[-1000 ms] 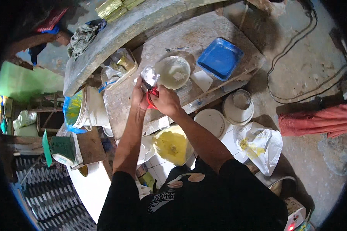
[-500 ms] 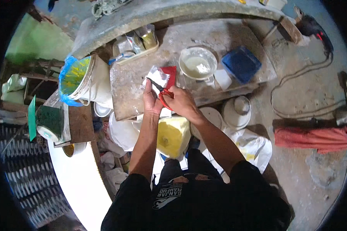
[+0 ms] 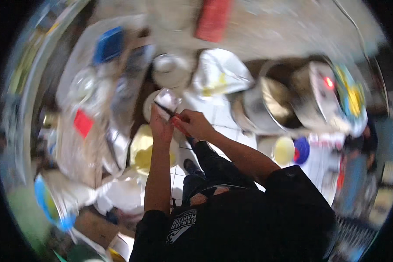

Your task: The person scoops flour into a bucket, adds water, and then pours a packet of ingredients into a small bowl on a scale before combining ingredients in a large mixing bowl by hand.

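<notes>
My left hand [image 3: 161,129] is closed on a small silvery packet [image 3: 172,100], which sticks up past its fingertips. In my right hand [image 3: 197,125] is a pair of scissors with red handles [image 3: 179,125]. Their dark blades lie across the packet, close to my left fingers; whether they cut into it cannot be made out. Both hands are held out in front of me, above a pale round lid and beside a yellow-lined container [image 3: 154,147]. A flat red piece [image 3: 83,123] lies on the worktable [image 3: 70,150] to my left.
A blue tray [image 3: 108,45] and a blurred pale bowl [image 3: 82,85] sit on the worktable. Ahead are a white tub [image 3: 170,72] and a white sack [image 3: 222,72]. Large metal pots [image 3: 260,105] stand to the right, near a yellow-topped container [image 3: 284,150].
I have turned to the right, away from the worktable, carrying the packet and scissors. The red piece that was by the packet now lies apart on the table.
</notes>
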`<action>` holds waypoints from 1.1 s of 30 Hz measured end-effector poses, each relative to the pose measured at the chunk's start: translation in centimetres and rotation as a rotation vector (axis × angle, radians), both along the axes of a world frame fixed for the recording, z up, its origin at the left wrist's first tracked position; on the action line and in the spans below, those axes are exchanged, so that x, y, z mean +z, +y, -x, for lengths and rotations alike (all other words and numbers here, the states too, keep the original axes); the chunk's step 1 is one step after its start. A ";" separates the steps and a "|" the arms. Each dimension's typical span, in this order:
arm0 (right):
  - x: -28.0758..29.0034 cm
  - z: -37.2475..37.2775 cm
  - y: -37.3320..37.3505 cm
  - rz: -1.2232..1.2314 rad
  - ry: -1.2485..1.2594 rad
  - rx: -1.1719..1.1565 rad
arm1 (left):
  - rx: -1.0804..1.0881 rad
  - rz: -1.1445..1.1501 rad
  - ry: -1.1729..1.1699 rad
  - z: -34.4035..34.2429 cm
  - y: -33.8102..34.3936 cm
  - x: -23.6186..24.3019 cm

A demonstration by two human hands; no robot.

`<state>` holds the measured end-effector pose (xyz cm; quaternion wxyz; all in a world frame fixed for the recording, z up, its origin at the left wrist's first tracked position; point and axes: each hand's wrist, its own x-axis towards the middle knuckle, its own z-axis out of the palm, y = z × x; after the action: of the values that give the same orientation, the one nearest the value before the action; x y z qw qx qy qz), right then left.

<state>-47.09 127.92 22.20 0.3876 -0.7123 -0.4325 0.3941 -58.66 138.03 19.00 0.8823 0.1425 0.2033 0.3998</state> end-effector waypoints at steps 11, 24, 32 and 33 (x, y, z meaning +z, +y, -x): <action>-9.6 -12.2 -37.7 -0.018 0.443 -0.752 | -0.768 -0.045 0.150 -22.4 -32.4 -8.1; -28.7 -31.6 -69.1 -0.376 0.965 -1.255 | -1.266 -0.120 0.491 -50.1 -66.1 -26.3; -41.0 -36.9 -74.9 -0.455 1.056 -1.388 | -1.435 -0.193 0.699 -57.4 -72.9 -39.2; -41.9 -37.1 -75.0 -0.461 1.066 -1.396 | -1.450 -0.158 0.662 -57.6 -73.2 -40.9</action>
<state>-10.00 52.88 -19.70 0.8200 -0.4404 0.2662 0.2507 -1.05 64.83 -21.85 0.8036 0.4125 0.2823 -0.3231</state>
